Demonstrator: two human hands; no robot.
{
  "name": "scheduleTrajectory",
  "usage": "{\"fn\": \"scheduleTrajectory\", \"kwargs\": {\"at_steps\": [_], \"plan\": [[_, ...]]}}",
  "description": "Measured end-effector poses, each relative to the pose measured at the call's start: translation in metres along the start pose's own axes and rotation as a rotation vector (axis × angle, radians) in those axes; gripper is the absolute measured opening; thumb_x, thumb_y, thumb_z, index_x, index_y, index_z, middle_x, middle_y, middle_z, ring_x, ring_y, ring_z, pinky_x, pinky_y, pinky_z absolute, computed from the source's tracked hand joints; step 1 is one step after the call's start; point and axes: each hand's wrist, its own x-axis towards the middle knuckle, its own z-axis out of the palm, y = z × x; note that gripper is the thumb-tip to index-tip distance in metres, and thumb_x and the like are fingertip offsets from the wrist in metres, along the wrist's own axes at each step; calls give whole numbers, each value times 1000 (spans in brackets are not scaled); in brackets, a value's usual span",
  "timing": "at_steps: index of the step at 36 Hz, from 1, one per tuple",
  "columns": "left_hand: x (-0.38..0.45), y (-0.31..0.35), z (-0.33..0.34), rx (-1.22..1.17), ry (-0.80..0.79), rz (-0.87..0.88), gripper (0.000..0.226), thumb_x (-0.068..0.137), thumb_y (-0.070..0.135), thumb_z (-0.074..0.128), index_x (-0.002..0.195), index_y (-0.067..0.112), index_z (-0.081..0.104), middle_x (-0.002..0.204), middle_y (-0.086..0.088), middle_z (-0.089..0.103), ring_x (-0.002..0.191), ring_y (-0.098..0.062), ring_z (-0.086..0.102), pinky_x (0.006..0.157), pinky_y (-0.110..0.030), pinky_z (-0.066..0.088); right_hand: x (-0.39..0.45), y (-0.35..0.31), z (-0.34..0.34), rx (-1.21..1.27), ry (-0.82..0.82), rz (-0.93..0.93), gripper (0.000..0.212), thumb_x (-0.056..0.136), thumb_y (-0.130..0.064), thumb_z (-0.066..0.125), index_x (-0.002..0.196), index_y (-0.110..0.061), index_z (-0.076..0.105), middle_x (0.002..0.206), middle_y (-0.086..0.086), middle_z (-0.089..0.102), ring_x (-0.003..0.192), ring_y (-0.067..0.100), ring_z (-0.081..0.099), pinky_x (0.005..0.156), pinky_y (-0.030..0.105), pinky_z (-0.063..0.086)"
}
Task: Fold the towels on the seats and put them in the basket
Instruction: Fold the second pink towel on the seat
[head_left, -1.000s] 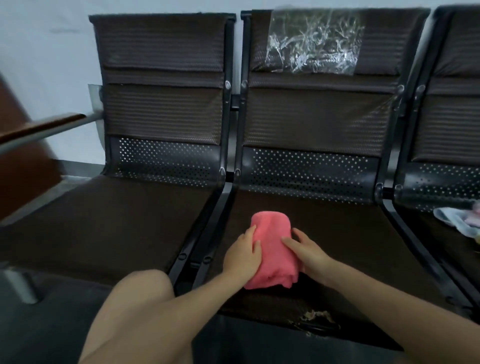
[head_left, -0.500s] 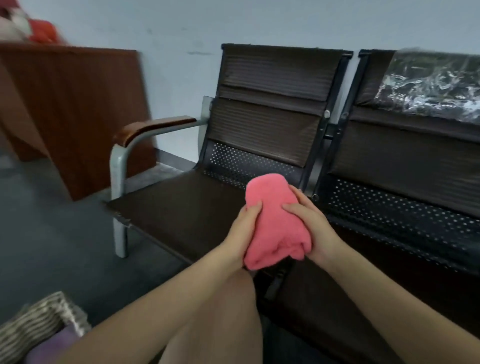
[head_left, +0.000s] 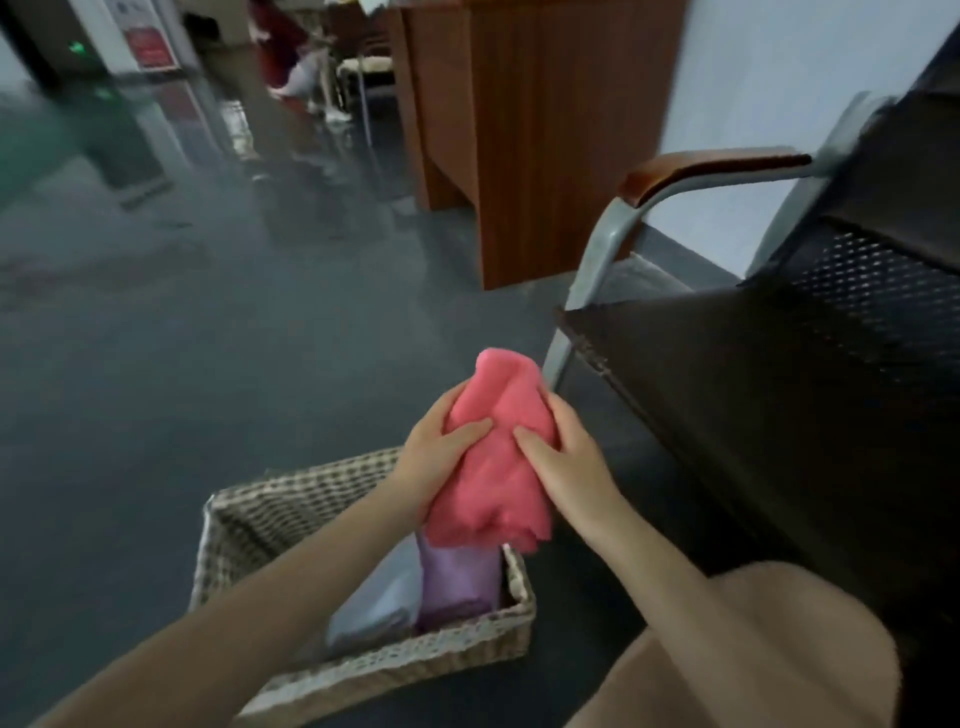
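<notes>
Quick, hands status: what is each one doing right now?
Left hand: grips the folded pink towel above the basket.
Right hand: grips the same towel from the other side.

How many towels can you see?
3. The pink towel is held between the left hand and right hand above the basket. A purple towel and a pale blue towel lie inside it. More may be hidden underneath.

The dark grey floor (head_left: 156, 389) carries a woven basket (head_left: 249, 525), a seat's metal leg (head_left: 558, 358) and a wooden cabinet (head_left: 545, 130).
</notes>
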Motion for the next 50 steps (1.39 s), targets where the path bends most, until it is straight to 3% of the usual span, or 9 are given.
{"fn": "scheduleTrajectory", "kwargs": {"at_steps": [9,13,17,27,33,36,40,47,50], "plan": [[-36,-103,-138,64,427,-303,41,87,18,68,124,31,55,110,7,63,94,-9,60,77,-25,49,19,89,89,-779,-176,35,67,97,-36,48,153,-27,13,144,7,38,130,27,38,102,41,41],[-54,-145,-184,343,494,-359,53,87,27,68,136,35,48,124,4,54,106,-19,55,95,-45,48,19,116,84,-831,-333,74,62,101,-25,40,154,-28,8,150,4,31,112,20,54,87,33,50],[-55,-175,-192,448,464,-353,60,90,16,64,144,26,40,127,6,44,113,-17,45,98,-36,41,21,124,84,-869,-287,111,74,96,-7,43,154,-30,2,143,3,39,100,15,58,75,25,48],[-48,-250,-196,257,385,-557,64,91,24,64,148,23,35,144,-5,45,128,-29,45,107,-42,37,20,136,88,-763,-181,75,62,101,-14,40,153,-33,13,140,-1,45,105,11,58,84,24,52],[-48,-285,-208,427,240,-488,96,68,51,57,153,21,23,155,-5,29,142,-24,29,118,-47,23,21,143,90,-710,-151,57,56,102,-17,37,152,-34,17,136,-1,48,94,8,57,74,19,49],[-44,-294,-201,648,288,-469,79,86,42,57,153,22,19,157,-6,25,144,-25,24,120,-44,15,21,144,90,-682,-151,58,54,103,-18,38,151,-34,21,138,-1,49,104,11,58,79,20,48],[-31,-285,-196,921,381,-486,60,89,22,58,145,16,38,144,-17,42,129,-34,42,111,-42,31,21,140,88,-655,-165,79,56,102,-18,41,151,-37,20,133,-2,54,104,10,59,78,17,44],[-21,-228,-187,783,368,-419,39,89,20,60,127,12,58,122,-14,61,108,-30,58,91,-35,46,22,119,81,-579,-287,186,60,101,-27,46,153,-33,16,138,1,49,113,14,56,83,20,44],[-16,-179,-163,814,283,-245,38,90,22,60,128,17,59,122,-4,60,103,-19,61,87,-29,45,25,92,64,-250,-223,303,59,97,-29,53,150,-23,29,117,-4,57,101,9,58,82,22,48]]}}
